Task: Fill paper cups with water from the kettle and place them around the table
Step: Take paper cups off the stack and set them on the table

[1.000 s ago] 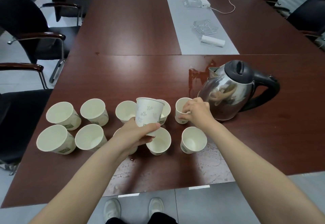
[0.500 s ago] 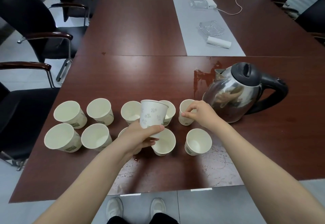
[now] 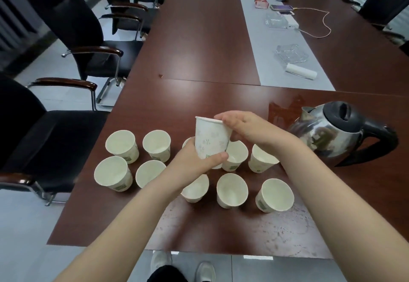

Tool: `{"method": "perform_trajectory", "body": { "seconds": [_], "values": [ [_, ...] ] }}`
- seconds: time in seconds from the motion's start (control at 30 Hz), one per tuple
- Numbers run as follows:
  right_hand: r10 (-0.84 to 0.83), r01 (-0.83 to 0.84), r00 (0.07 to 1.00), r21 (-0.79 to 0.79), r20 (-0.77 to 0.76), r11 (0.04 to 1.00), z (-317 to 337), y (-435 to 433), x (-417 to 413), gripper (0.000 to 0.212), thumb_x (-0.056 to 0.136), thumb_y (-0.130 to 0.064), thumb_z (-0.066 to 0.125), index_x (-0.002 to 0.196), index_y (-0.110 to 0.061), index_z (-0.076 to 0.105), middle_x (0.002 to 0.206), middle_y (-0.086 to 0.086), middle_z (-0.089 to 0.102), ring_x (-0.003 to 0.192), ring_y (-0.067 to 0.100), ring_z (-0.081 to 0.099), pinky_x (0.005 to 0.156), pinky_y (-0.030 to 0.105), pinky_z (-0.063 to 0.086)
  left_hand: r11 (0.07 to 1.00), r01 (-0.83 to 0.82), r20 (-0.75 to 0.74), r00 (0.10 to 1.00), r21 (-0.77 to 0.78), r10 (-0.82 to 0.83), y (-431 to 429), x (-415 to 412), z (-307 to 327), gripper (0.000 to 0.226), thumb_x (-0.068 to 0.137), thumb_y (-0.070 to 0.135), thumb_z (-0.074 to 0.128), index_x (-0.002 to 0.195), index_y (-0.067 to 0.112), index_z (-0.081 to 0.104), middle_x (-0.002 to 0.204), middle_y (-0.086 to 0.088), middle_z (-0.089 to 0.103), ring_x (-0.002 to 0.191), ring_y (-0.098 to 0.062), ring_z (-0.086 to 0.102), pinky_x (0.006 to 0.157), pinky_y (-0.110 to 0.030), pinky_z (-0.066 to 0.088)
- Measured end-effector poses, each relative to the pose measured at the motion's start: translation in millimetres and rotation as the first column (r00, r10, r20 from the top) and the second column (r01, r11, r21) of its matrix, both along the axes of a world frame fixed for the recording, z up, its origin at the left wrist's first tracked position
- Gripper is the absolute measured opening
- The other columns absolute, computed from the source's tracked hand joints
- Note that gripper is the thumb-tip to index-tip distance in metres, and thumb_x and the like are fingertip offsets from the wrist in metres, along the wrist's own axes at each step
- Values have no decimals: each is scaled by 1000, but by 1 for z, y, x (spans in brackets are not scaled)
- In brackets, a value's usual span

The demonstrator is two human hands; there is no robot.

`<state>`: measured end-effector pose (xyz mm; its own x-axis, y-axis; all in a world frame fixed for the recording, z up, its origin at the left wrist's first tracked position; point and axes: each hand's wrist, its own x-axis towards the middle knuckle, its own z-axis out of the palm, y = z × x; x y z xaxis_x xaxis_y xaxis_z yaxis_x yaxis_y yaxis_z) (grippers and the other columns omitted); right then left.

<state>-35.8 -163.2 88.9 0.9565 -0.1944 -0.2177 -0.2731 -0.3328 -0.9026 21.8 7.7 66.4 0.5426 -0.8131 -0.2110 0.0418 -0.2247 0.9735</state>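
My left hand (image 3: 194, 162) grips the lower part of a white paper cup (image 3: 210, 137) and holds it upright above the table. My right hand (image 3: 247, 129) pinches the same cup at its rim and side. Beneath them, several empty paper cups (image 3: 120, 145) stand in two rows on the dark wooden table (image 3: 199, 45). A steel kettle (image 3: 332, 133) with a black lid and handle stands to the right of the cups, apart from both hands.
A reddish spill (image 3: 285, 109) lies by the kettle's spout. On the grey runner (image 3: 276, 45) farther back are a glass ashtray (image 3: 291, 54), a white roll (image 3: 301, 74), phones and a cable. Black armchairs (image 3: 73, 45) line the left edge.
My right hand left the back-row cup near the kettle and moved left onto the raised cup's rim. My left hand lifted that cup a little higher. The view tilted up and shifted.
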Motion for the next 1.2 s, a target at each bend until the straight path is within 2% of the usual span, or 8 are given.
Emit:
{"method": "perform_trajectory", "body": {
  "seconds": [0.1,0.2,0.33,0.47,0.53,0.67,0.93,1.2],
  "values": [
    [26,-27,1000,36,16,999,11,17,33,55,71,-71,58,105,-27,66,95,-7,68,87,11,61,81,37,50,999,-38,70,997,-20,39,14,24,7,34,71,44,70,97,25,60,92,0,69,83,-9,62,73,-29,50],
    [30,-32,999,45,41,998,16,31,70,45,77,-60,59,105,-26,66,82,-10,62,69,6,51,64,24,38,988,-148,170,976,43,138,33,56,16,16,87,34,64,95,32,50,97,14,62,88,-1,58,71,-10,46],
    [33,-33,999,44,13,998,17,51,122,52,74,-61,63,115,-28,63,97,-8,63,82,12,53,68,27,39,951,-308,288,910,-8,297,56,109,21,29,88,33,61,114,27,49,112,10,58,101,-5,55,76,-12,41],
    [2,-2,1000,74,1,997,11,70,173,19,89,-27,65,106,-29,57,95,-8,61,78,5,55,60,13,43,942,-332,233,913,-52,335,73,164,24,26,95,32,51,121,33,52,100,26,56,90,14,53,72,-6,41],
    [-31,31,1000,93,0,995,3,79,194,27,87,-20,68,111,-24,55,97,-10,61,90,6,57,68,10,47,940,-340,184,922,-42,342,77,188,20,21,98,32,45,118,35,52,98,28,55,84,18,51,67,-3,41],
    [-78,79,996,12,-37,997,-28,90,232,70,76,-27,80,137,-11,47,128,1,58,117,16,54,105,36,44,949,-315,114,943,16,312,81,232,-4,29,99,25,48,127,25,53,109,23,55,98,11,50,67,2,37],
    [-80,49,987,-214,-137,976,-78,111,263,97,76,-38,78,152,-14,21,157,3,27,143,19,27,113,30,23,964,-256,21,967,66,255,94,269,-66,39,96,8,51,135,11,48,125,3,56,115,-6,49,75,1,42],
    [-58,-16,972,-312,-226,950,-101,113,263,93,79,-38,75,152,-14,22,157,3,26,144,20,25,111,27,22,967,-230,-42,971,112,236,92,273,-107,40,95,2,51,134,8,49,128,-1,57,118,-7,52,86,-5,43]
  ]
}}
